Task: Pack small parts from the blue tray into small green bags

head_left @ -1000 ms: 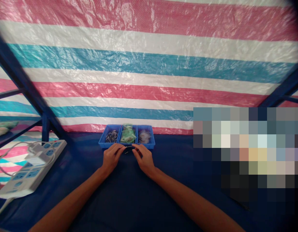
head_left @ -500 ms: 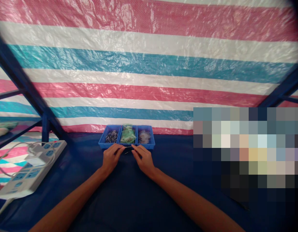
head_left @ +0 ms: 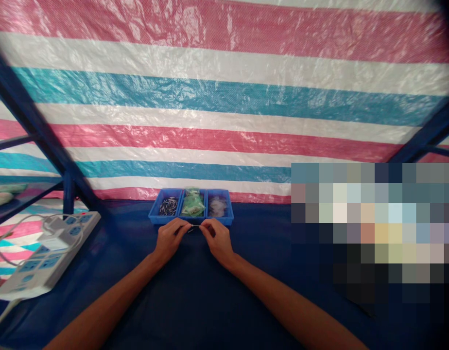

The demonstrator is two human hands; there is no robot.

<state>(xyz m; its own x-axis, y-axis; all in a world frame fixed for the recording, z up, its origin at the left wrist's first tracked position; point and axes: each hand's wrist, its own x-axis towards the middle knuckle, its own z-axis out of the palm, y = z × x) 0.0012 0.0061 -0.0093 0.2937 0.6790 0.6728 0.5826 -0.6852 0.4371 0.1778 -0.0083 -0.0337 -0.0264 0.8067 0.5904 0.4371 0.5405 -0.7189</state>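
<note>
My left hand (head_left: 170,236) is closed in a pinch on one end of a thin, light rod-like piece (head_left: 196,225). My right hand (head_left: 217,239) pinches its other end, so the piece spans the small gap between my fingertips. Just below it a small dark and silver piece (head_left: 190,230) shows; whether it lies on the table or is held, I cannot tell. Behind my hands stands a blue three-part tray (head_left: 154,219). Its left compartment has many slim metal pieces (head_left: 168,206), the middle one green plastic packets (head_left: 193,204), the right one translucent whitish pieces (head_left: 217,207).
A white power strip (head_left: 64,265) with a plugged-in adapter and grey cables lies at the left of the dark blue tabletop (head_left: 195,301). Blue frame bars (head_left: 45,126) rise at both sides. Behind hangs a striped plastic sheet (head_left: 224,102). The right side is pixelated.
My fingers have shifted slightly along the thin piece, the left hand a little to the right. More of the piece shows between my fingertips. The tray has not moved.
</note>
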